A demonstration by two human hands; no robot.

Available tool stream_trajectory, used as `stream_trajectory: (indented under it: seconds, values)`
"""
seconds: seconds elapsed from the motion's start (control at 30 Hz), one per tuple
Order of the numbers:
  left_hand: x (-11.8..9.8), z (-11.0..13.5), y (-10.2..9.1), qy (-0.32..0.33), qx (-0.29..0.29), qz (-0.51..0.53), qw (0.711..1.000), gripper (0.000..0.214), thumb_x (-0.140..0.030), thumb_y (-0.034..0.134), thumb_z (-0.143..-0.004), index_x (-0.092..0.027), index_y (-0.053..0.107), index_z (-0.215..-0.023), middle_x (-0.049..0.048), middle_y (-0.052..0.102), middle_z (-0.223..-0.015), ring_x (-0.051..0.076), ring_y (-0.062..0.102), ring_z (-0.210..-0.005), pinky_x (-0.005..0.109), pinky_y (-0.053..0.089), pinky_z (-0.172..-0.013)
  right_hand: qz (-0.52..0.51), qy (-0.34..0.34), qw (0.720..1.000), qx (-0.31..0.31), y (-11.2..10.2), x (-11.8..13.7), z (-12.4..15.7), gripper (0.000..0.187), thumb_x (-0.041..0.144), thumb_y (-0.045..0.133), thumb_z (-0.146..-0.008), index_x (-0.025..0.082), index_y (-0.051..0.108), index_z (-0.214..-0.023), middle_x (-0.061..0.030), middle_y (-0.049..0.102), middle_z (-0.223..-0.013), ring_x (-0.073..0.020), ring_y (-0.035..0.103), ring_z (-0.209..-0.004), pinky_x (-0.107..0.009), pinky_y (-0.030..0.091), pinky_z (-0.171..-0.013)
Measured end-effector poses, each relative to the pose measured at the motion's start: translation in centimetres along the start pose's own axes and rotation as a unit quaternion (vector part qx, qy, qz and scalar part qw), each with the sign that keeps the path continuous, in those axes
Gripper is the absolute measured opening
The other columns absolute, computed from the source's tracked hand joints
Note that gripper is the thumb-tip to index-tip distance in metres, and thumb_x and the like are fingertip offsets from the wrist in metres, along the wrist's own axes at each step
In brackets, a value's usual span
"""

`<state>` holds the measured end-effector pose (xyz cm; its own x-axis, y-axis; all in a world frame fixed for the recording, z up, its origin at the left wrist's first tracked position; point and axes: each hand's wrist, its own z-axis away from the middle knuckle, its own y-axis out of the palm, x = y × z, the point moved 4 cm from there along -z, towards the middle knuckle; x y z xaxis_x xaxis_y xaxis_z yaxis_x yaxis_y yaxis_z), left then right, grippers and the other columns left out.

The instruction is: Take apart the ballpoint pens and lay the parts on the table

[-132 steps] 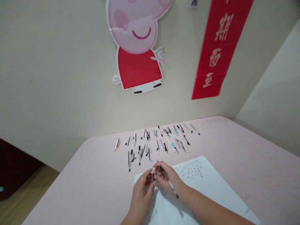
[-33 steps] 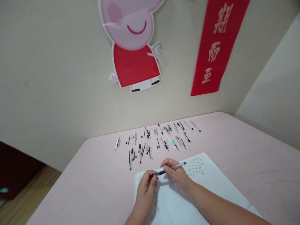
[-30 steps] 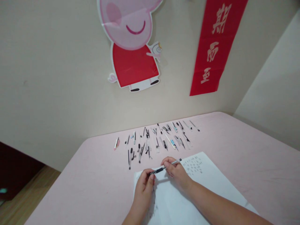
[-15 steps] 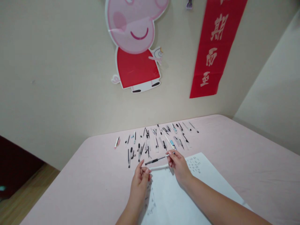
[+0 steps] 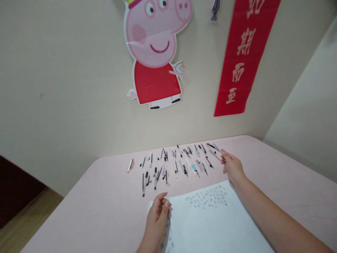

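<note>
My right hand (image 5: 233, 166) reaches over the far right end of the laid-out pens, its fingertips pinching the rear of a slim pen (image 5: 211, 146) with a black grip. The pen points up and left, just over or on loose pen parts; contact is unclear. My left hand (image 5: 158, 214) rests at the upper left corner of a large white paper sheet (image 5: 210, 228), fingers loosely curled, thumb and index apart, nothing visible between them. Several taken-apart pens (image 5: 185, 168), with clear barrels, black caps and refills, lie in rough rows beyond the sheet.
A pink cloth covers the table (image 5: 105, 196), which meets the wall at the back. Handwriting fills the sheet's upper right and left edge. On the wall hang a pig cutout (image 5: 158, 84) and a red banner (image 5: 237, 88) with characters.
My right hand has moved right and away from me with the pen, from above the paper's far edge to the row's right end. My left hand stays near the paper's corner. The camera view has tilted up slightly.
</note>
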<state>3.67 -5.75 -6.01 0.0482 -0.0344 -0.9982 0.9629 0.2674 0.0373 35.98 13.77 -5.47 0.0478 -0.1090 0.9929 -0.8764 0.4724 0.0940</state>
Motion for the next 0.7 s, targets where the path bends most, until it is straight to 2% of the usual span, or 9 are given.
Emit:
stream_trajectory:
  seconds: [0.1, 0.2, 0.37, 0.53, 0.7]
  values:
    - [-0.7, 0.3, 0.0, -0.014, -0.003, -0.019, 1.0, 0.048, -0.058, 0.067, -0.068, -0.02, 0.064, -0.098, 0.0002, 0.06, -0.071, 0.012, 0.054, -0.061, 0.026, 0.045, -0.061, 0.121, -0.028, 0.992, -0.035, -2.2, -1.1, -4.3, 0.063, 0.049, 0.053, -0.073, 0.008, 0.06, -0.121, -0.0047, 0.062, -0.073, -0.0113, 0.049, -0.051, -0.02, 0.031, -0.037]
    - [-1.0, 0.5, -0.1, -0.025, -0.009, -0.025, 0.999, 0.05, -0.059, 0.069, -0.064, -0.02, 0.067, -0.094, 0.0023, 0.063, -0.072, 0.015, 0.057, -0.065, 0.027, 0.046, -0.063, 0.199, -0.029, 0.979, -0.039, -2.7, -2.1, -6.7, 0.059, 0.045, 0.046, -0.079, 0.007, 0.059, -0.122, -0.0059, 0.063, -0.072, -0.0116, 0.051, -0.05, -0.021, 0.037, -0.04]
    - [0.0, 0.4, -0.5, -0.022, 0.004, -0.033, 0.999, 0.053, -0.062, 0.067, -0.065, -0.019, 0.068, -0.096, 0.0025, 0.062, -0.072, 0.014, 0.054, -0.063, 0.026, 0.045, -0.062, 0.303, -0.039, 0.952, -0.018, -2.4, -2.7, -8.2, 0.05, 0.03, 0.048, -0.08, 0.004, 0.06, -0.12, -0.0093, 0.067, -0.074, -0.016, 0.058, -0.058, -0.027, 0.046, -0.055]
    - [0.7, 0.5, -0.5, 0.016, -0.02, -0.017, 1.0, 0.048, -0.06, 0.064, -0.071, -0.02, 0.066, -0.099, 0.0012, 0.058, -0.073, 0.013, 0.052, -0.063, 0.024, 0.042, -0.06, 0.437, -0.058, 0.898, 0.005, -2.6, -2.2, -9.2, 0.041, 0.024, 0.052, -0.078, 0.007, 0.064, -0.114, -0.0138, 0.07, -0.086, -0.0239, 0.063, -0.082, -0.031, 0.045, -0.072]
    - [0.5, 0.8, -0.4, 0.02, -0.034, -0.016, 0.999, 0.05, -0.061, 0.065, -0.069, -0.021, 0.067, -0.099, 0.0014, 0.059, -0.073, 0.013, 0.051, -0.063, 0.025, 0.041, -0.059, 0.535, -0.053, 0.843, 0.023, -2.7, -1.9, -9.3, 0.029, 0.028, 0.052, -0.081, 0.013, 0.069, -0.098, -0.0167, 0.07, -0.092, -0.0272, 0.064, -0.089, -0.032, 0.045, -0.073]
